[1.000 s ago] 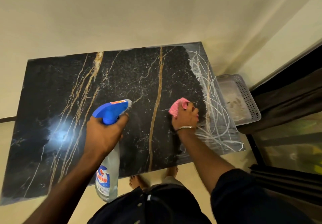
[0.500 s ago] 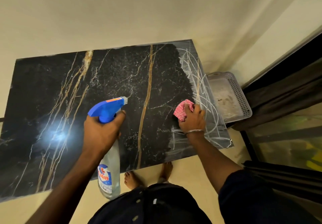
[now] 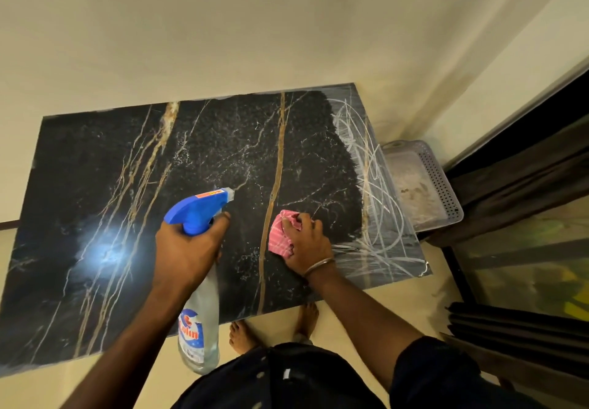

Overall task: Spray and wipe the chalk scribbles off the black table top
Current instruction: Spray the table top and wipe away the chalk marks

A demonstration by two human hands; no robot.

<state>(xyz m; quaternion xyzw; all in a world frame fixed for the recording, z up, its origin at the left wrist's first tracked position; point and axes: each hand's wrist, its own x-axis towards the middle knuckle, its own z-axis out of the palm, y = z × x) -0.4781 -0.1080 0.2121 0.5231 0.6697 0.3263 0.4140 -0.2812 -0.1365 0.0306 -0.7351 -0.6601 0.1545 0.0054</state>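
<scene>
The black marble table top (image 3: 95, 169) has gold and white veins. White chalk scribbles (image 3: 376, 204) cover its right end, from the far corner to the near edge. My right hand (image 3: 307, 243) presses a crumpled pink cloth (image 3: 280, 233) onto the table, just left of the scribbles and right of a gold vein. My left hand (image 3: 185, 249) grips the neck of a clear spray bottle (image 3: 199, 329) with a blue trigger head (image 3: 197, 209), held above the table's near middle with the nozzle pointing right and away.
A grey perforated plastic basket (image 3: 446, 192) sits on the floor off the table's right end. Dark curtains and a glass door (image 3: 526, 217) stand at the right. A cream wall runs behind the table. My bare feet (image 3: 242, 335) stand at the near edge.
My right hand has slid the pink cloth leftward and nearer, off the scribbled strip onto clean black surface. The spray bottle stays held in roughly the same place.
</scene>
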